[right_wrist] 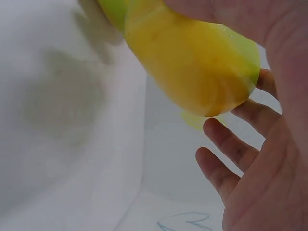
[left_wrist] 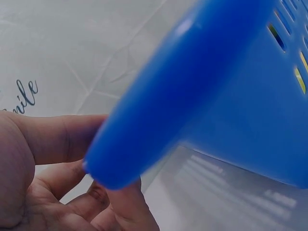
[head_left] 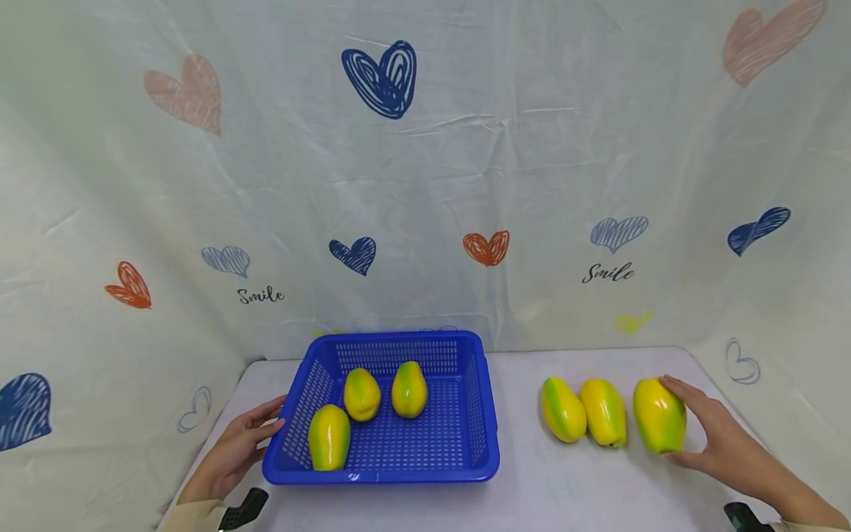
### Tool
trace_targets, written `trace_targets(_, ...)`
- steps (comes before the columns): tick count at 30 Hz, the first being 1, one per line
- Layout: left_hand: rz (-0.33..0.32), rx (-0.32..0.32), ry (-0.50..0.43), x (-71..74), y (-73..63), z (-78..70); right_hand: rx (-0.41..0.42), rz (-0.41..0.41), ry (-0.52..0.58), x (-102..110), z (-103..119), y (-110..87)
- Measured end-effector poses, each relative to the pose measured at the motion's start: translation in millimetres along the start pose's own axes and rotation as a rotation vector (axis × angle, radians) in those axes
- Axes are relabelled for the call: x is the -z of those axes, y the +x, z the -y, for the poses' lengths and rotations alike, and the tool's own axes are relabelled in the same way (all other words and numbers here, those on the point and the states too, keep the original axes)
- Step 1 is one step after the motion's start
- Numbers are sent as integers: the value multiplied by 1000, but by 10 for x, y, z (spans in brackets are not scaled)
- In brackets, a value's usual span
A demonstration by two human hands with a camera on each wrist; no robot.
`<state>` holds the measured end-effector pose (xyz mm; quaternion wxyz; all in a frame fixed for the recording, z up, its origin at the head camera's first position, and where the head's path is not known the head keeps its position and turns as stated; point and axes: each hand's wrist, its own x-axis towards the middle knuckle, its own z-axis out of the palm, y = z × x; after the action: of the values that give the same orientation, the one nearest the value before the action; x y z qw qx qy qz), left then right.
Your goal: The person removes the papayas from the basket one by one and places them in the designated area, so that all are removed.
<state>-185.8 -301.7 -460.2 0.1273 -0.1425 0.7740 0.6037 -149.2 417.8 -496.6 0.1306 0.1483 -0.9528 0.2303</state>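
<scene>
A blue plastic basket (head_left: 432, 478) holds three yellow-green papayas: one papaya (head_left: 329, 437) at its near left, another papaya (head_left: 362, 394) behind it, and a papaya (head_left: 408, 389) towards the middle. My left hand (head_left: 233, 451) is at its left side; the left wrist view shows the thumb and fingers gripping the blue rim (left_wrist: 144, 106). On the right, my right hand (head_left: 721, 436) holds a papaya (head_left: 654, 415) between thumb and fingers, the thumb at its near end. In the right wrist view, the other fingers (right_wrist: 231, 139) spread apart beside this papaya (right_wrist: 187, 62).
Two more papayas lie side by side left of the right hand: a left papaya (head_left: 563, 410) and a right papaya (head_left: 603, 414). The white table (head_left: 532, 488) has a back edge against a pale curtain (head_left: 425, 177) printed with hearts.
</scene>
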Motion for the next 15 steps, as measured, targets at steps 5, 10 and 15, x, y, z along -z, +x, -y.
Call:
trace_targets(5,-2,8,-1,-6,1,10,-86,104,27,-34,-50,27)
trace_targets(10,-3,13,2,-9,13,2,-108,147,55,-84,-78,27)
trace_targets(15,-9,18,5,-12,15,-6,-117,177,57,-120,-119,23)
